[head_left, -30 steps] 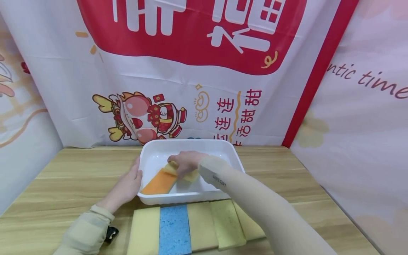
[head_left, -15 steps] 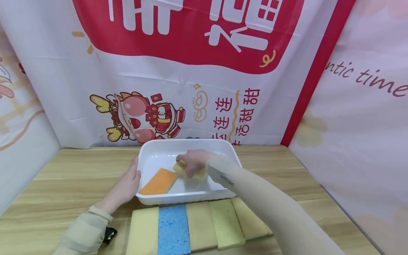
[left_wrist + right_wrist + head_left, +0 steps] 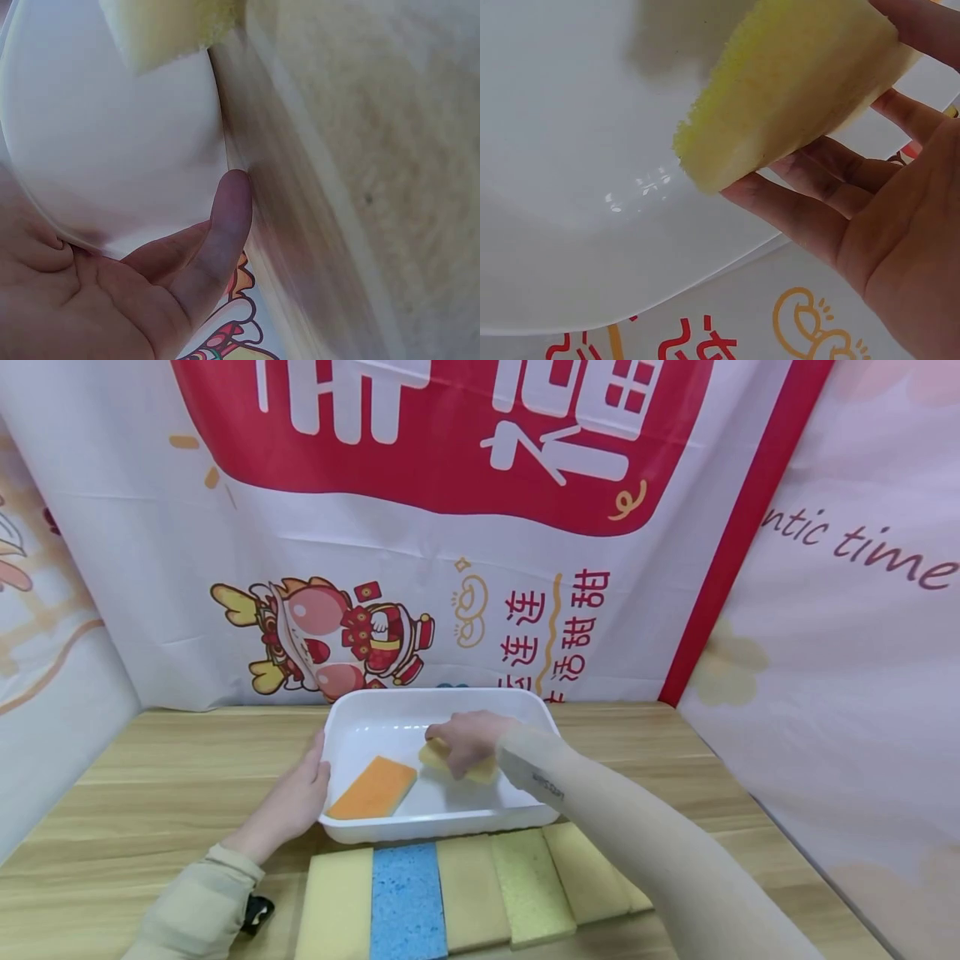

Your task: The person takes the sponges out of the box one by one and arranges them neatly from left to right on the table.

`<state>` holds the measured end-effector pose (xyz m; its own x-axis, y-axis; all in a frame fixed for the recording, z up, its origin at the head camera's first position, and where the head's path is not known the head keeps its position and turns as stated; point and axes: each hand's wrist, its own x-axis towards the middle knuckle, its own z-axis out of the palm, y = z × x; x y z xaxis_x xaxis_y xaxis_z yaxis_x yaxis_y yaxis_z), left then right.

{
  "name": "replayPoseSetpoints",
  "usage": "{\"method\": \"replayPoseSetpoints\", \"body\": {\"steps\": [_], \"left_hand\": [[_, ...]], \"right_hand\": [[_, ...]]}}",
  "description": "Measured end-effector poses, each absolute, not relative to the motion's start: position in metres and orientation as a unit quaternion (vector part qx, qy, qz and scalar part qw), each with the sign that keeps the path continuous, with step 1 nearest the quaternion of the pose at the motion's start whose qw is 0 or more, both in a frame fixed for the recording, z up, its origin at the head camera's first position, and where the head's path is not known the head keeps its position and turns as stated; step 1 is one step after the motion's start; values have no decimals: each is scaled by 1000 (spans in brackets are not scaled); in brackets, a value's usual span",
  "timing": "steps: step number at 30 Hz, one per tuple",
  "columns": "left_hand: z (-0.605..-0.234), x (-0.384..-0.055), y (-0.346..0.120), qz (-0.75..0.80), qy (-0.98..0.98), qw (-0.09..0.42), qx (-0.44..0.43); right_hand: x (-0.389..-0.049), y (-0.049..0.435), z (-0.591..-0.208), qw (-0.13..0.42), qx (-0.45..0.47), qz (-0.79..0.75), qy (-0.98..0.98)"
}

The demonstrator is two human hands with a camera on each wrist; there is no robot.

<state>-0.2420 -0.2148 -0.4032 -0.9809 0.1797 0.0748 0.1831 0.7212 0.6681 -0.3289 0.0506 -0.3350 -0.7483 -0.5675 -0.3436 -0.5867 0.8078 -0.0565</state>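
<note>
My right hand [image 3: 468, 739] reaches into a white tray [image 3: 442, 828] and pinches a pale yellow sponge [image 3: 480, 770]. In the right wrist view the fingers grip the edges of this sponge [image 3: 795, 90], which is held over the tray's white floor. Flat in the tray's left part lies an orange-topped sponge [image 3: 375, 789], to the left of the held one. My left hand [image 3: 296, 793] rests against the outside of the tray's left wall. The left wrist view shows extended fingers along the tray wall [image 3: 135, 150].
In front of the tray, a row of sponges lies side by side: a pale yellow one [image 3: 336, 902], a blue one [image 3: 408, 902], a tan one [image 3: 474, 889], a yellow-green one [image 3: 534, 885] and more to the right, partly behind my right forearm. A printed cloth [image 3: 180, 643] hangs behind.
My right hand has moved right inside the tray with the yellow sponge, away from the orange sponge it was beside. My left hand stays at the tray's left side.
</note>
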Motion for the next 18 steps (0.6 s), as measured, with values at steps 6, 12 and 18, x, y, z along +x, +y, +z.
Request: {"method": "replayPoseSetpoints", "body": {"steps": [6, 12, 18], "left_hand": [[-403, -241, -214, -359, -928, 1, -96], [-403, -242, -215, -362, -928, 2, -92], [-403, -242, -215, -364, -927, 3, -95]], "right_hand": [[-328, 56, -334, 176, -304, 25, 936], [-324, 56, -334, 160, -322, 58, 931], [-319, 57, -333, 142, -335, 76, 928]]}}
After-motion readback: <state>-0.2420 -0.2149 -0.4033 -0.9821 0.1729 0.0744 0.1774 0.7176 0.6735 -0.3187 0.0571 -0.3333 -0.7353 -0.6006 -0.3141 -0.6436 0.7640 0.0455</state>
